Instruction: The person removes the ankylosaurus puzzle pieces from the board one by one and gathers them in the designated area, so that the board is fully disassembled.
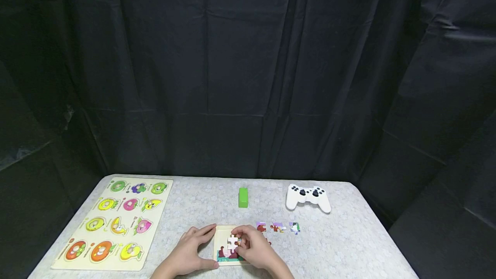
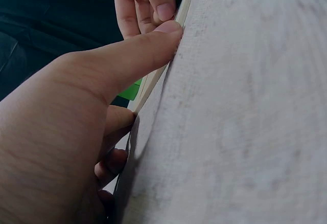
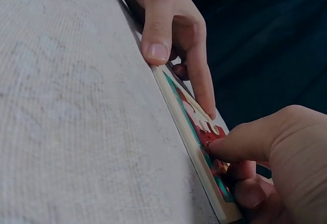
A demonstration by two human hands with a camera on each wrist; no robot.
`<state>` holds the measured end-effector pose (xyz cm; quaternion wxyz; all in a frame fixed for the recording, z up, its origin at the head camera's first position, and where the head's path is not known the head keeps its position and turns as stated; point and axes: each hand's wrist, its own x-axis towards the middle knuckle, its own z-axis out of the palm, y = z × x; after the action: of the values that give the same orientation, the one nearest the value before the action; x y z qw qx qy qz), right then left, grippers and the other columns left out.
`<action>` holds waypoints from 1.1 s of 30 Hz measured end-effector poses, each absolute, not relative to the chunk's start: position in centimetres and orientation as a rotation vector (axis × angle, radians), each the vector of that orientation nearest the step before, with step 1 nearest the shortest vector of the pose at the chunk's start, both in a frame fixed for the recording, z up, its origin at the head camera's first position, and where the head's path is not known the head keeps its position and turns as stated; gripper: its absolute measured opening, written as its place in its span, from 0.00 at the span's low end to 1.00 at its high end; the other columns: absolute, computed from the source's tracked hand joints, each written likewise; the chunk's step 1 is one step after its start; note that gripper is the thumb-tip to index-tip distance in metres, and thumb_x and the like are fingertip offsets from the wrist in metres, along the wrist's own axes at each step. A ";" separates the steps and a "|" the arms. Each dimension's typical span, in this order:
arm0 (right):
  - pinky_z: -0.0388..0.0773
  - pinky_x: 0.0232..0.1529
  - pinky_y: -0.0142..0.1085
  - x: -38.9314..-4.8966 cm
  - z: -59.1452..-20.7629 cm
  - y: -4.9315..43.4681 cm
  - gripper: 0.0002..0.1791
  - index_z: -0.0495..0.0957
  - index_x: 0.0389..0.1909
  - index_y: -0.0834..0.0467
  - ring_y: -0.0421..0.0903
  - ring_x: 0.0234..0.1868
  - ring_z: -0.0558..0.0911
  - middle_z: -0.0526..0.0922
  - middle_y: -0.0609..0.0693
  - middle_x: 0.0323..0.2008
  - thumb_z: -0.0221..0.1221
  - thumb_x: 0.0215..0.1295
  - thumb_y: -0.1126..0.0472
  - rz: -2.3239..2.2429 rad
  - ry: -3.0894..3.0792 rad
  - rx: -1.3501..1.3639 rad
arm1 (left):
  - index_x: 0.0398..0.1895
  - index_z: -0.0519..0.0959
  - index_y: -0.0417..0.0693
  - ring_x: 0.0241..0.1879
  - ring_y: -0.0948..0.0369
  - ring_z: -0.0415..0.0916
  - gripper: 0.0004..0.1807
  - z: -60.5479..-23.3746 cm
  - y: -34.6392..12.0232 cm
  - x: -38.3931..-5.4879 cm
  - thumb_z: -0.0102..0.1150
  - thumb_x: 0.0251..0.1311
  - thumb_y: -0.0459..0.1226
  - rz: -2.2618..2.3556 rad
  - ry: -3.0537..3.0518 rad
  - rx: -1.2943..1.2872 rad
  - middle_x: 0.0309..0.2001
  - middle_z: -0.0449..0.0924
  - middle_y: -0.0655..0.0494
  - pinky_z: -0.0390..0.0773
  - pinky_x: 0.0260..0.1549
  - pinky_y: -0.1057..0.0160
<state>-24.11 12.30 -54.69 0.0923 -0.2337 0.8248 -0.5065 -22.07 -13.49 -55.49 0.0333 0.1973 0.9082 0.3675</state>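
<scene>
A small wooden jigsaw tray (image 1: 222, 227) lies near the table's front edge, its lower part filled with red and teal picture pieces. My left hand (image 1: 188, 251) holds the tray's left side, with the thumb at the near corner and the index finger at the far corner. Over the tray, my right hand (image 1: 255, 246) pinches a jigsaw piece with thumb and fingertips, mostly hidden by the fingers. Just left of those fingertips shows a pale jigsaw piece (image 1: 232, 243). In the right wrist view the right thumb (image 3: 230, 144) is right at the red pieces (image 3: 207, 134).
Loose jigsaw pieces (image 1: 278, 227) lie right of the tray, one partly behind my right hand. A green block (image 1: 243, 197) and a white game controller (image 1: 308, 198) sit farther back. At left lies a large fruit puzzle board (image 1: 151, 236). Dark curtains (image 1: 240, 76) surround the table.
</scene>
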 end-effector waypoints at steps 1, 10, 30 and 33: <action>0.69 0.26 0.26 -24.1 -54.7 12.3 0.21 0.81 0.55 0.64 0.33 0.26 0.72 0.75 0.49 0.38 0.66 0.60 0.76 -1.504 2.448 -0.695 | 0.74 0.76 0.44 0.46 0.70 0.64 0.55 -55.5 -13.5 -22.1 0.81 0.44 0.62 1.130 2.795 0.607 0.77 0.71 0.57 0.70 0.53 0.57; 0.70 0.26 0.26 -24.2 -54.7 12.5 0.18 0.84 0.55 0.64 0.32 0.27 0.73 0.77 0.48 0.36 0.70 0.64 0.70 -1.505 2.458 -0.697 | 0.74 0.76 0.44 0.46 0.70 0.64 0.55 -55.4 -13.5 -22.0 0.81 0.44 0.62 1.121 2.797 0.601 0.77 0.71 0.57 0.71 0.54 0.55; 0.71 0.27 0.28 -24.0 -54.2 12.4 0.20 0.84 0.59 0.64 0.33 0.27 0.73 0.80 0.51 0.41 0.67 0.66 0.70 -1.398 2.511 -0.738 | 0.74 0.76 0.45 0.46 0.69 0.64 0.55 -55.4 -13.4 -21.9 0.82 0.43 0.61 1.126 2.790 0.589 0.77 0.71 0.57 0.71 0.53 0.56; 0.72 0.28 0.28 -24.0 -54.2 12.4 0.19 0.84 0.59 0.64 0.32 0.28 0.74 0.81 0.50 0.42 0.67 0.67 0.69 -1.372 2.545 -0.762 | 0.74 0.76 0.44 0.46 0.69 0.64 0.54 -55.3 -13.4 -21.9 0.83 0.43 0.60 1.131 2.789 0.597 0.77 0.71 0.56 0.71 0.52 0.56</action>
<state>-24.04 12.39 -54.19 0.0757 -0.2542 0.8488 -0.4574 -21.86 -13.39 -55.26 0.0365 0.1944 0.9084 0.3683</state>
